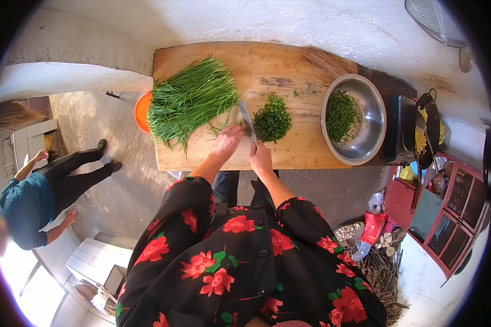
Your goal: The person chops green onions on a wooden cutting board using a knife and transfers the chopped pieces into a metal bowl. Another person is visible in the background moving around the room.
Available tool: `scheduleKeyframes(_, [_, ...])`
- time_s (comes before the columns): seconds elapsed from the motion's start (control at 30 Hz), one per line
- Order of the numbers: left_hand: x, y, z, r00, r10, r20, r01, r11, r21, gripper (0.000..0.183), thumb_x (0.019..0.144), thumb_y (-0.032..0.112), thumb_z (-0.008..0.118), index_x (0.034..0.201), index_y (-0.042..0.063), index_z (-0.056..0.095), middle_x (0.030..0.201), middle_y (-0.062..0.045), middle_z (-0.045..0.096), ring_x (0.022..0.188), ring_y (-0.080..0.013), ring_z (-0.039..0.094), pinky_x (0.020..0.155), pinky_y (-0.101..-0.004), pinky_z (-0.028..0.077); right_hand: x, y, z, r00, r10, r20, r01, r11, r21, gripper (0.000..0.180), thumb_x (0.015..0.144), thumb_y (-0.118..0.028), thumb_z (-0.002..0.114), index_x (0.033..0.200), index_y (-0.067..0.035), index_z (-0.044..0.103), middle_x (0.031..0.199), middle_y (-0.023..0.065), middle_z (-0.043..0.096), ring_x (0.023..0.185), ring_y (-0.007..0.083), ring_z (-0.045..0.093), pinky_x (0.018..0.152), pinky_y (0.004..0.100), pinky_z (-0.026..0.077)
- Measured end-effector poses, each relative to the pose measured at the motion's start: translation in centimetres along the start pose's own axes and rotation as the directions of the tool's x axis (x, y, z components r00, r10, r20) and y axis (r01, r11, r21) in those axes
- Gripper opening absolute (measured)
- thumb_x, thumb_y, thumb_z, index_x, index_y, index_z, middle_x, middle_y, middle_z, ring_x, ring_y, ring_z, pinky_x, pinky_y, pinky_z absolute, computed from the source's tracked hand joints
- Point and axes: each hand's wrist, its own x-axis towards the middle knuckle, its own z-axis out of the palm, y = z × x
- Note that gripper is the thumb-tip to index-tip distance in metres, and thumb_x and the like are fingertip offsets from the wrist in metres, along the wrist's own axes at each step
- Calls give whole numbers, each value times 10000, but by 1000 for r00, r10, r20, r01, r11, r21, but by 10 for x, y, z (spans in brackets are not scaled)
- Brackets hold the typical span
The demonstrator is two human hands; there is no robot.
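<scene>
A kitchen knife (245,115) is gripped by its handle in my right hand (262,158), its blade angled away from me over the wooden board (302,152). Just left of the blade, my left hand (229,142) is curled over a few green stalks; how much it holds is partly hidden by the fingers. A large bunch of long garlic chives (192,102) lies on the board's left part. Right of the blade is a heap of chopped greens (272,118). A steel bowl (372,137) at the right contains more chopped greens (340,114).
A twig whisk (321,59) lies behind the bowl. Farther right are a black wok (429,110) with yellow food and a red cabinet (450,212). An orange basin (142,112) shows beyond the board's left edge. Another person (37,200) stands at the left.
</scene>
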Motion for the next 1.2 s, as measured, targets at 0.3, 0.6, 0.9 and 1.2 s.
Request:
scheduleKeyframes(0.3, [1, -4, -29, 1000, 8, -18, -6, 997, 77, 174, 776, 29, 688, 940, 87, 699, 1036, -67, 656, 1027, -298, 609, 887, -431, 499, 6, 27, -49, 991, 108, 76, -117, 985, 127, 296, 959, -261, 608, 981, 25, 684, 831, 282, 679, 806, 449, 677, 695, 483, 519])
scheduleKeyframes(0.6, [51, 81, 17, 986, -150, -66, 137, 974, -178, 591, 873, 210, 747, 1422, 106, 553, 1511, -199, 434, 1389, -418, 412, 1136, -522, 349, -12, 100, -79, 883, 434, 181, -413, 533, 739, 296, 995, -320, 649, 889, -47, 609, 528, -43, 425, 362, 63, 395, 326, 275, 321])
scheduleKeyframes(0.9, [79, 83, 77, 981, -160, -108, 145, 980, -139, 711, 880, 351, 741, 1476, 79, 465, 1560, -232, 361, 1430, -469, 327, 1169, -562, 290, -5, 101, -61, 871, 394, 295, -469, 485, 738, 300, 999, -316, 638, 857, -52, 634, 543, -15, 478, 396, 101, 461, 370, 295, 367])
scheduleKeyframes(1.2, [79, 90, 88, 897, -361, -253, 269, 903, -334, 404, 837, 42, 735, 1236, 50, 673, 1383, -175, 586, 1316, -389, 522, 1100, -454, 436, -3, 71, -29, 849, 191, 492, -528, 276, 803, 394, 1058, -302, 553, 717, -115, 487, 499, -44, 409, 353, 76, 384, 342, 276, 274])
